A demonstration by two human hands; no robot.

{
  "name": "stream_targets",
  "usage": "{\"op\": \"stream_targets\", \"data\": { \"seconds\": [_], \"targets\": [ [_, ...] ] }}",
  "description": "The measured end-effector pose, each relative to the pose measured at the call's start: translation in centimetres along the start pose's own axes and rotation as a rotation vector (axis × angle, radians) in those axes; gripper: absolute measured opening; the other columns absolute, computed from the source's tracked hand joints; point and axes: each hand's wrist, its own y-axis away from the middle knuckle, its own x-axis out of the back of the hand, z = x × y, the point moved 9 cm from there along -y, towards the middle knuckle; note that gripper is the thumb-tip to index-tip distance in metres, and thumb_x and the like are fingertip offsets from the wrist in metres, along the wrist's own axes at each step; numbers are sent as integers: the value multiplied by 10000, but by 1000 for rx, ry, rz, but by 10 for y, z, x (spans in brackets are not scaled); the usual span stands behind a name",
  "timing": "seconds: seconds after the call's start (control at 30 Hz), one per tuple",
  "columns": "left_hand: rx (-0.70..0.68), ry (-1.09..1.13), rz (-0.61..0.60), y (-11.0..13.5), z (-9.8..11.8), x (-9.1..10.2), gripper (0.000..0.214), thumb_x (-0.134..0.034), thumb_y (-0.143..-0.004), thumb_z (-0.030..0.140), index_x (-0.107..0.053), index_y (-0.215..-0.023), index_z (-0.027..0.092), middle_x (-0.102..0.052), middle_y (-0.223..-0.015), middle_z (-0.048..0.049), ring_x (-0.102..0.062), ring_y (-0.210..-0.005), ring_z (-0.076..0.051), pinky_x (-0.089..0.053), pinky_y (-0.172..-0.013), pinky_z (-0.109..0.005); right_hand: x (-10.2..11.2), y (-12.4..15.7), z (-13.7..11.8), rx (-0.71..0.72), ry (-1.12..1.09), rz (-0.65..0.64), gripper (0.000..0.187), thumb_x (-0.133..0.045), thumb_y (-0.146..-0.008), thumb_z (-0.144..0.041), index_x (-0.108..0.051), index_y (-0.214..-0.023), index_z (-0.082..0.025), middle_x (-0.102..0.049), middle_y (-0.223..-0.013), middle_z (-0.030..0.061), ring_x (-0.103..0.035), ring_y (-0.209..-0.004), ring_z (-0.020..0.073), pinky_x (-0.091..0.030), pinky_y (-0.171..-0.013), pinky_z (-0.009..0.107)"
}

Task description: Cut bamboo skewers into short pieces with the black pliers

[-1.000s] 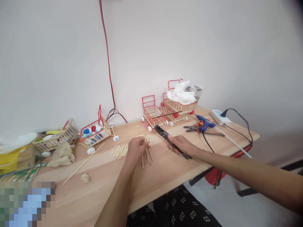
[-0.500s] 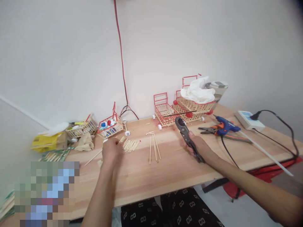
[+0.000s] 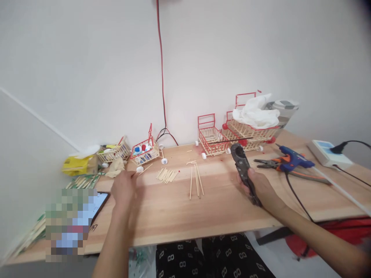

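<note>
My left hand (image 3: pixel 124 189) pinches a thin wooden stick (image 3: pixel 145 169), whose end pokes out to the right of the fingers. In my right hand (image 3: pixel 256 184) is a pair of dark grey pliers (image 3: pixel 242 165), jaws up and held above the table. Between the hands lies a row of short cut sticks (image 3: pixel 168 176). Several longer sticks (image 3: pixel 197 181) are spread to the right of it, with a few small pieces (image 3: pixel 191 162) at their upper ends.
Small stick-built carts with red trim (image 3: pixel 213 141) stand along the wall, one loaded with bottle caps (image 3: pixel 143 148). A blue glue gun (image 3: pixel 295 158) rests over orange-handled pliers (image 3: pixel 264 163), near a white power strip (image 3: pixel 330 152). A phone (image 3: pixel 100 204) lies at left.
My left hand has moved left and slightly down, away from the row of short sticks. The right hand still holds the pliers. The view has turned a little to the left.
</note>
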Motion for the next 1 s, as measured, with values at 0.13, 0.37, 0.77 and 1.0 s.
{"op": "stream_targets", "data": {
  "seconds": [0.13,0.37,0.77,1.0],
  "targets": [
    [-33,-255,-21,17,-23,-2,222,-491,-773,246,-694,-794,157,-648,-883,-155,-585,-823,-295,-384,-582,-316,-2,1,1,-21,11,-16,487,-351,-863,-596,-544,-726,-169,-471,-460,-14,-393,-345,90,-312,-311,196],
    [-230,-406,50,30,-1,-11,276,-379,-770,70,-643,-835,113,-612,-900,-143,-553,-907,-262,-408,-666,-308,-3,-4,5,-45,-11,-23,494,-362,-841,-621,-534,-712,-176,-471,-449,-9,-407,-347,102,-312,-310,207],
    [-126,389,108,37,-28,24,200,-510,-795,286,-650,-740,153,-649,-822,-81,-587,-785,-221,-422,-701,-308,-15,0,-2,21,51,-149,414,-391,-863,-551,-516,-745,-174,-430,-467,-40,-375,-396,91,-289,-383,206],
    [104,1534,-637,75,65,-30,227,-745,-665,297,-668,-813,143,-700,-847,-66,-638,-807,-163,-499,-759,-268,-39,11,-25,154,381,-166,224,-550,-790,-397,-575,-801,-174,-598,-718,17,-544,-668,159,-422,-626,262]
  ]
}}
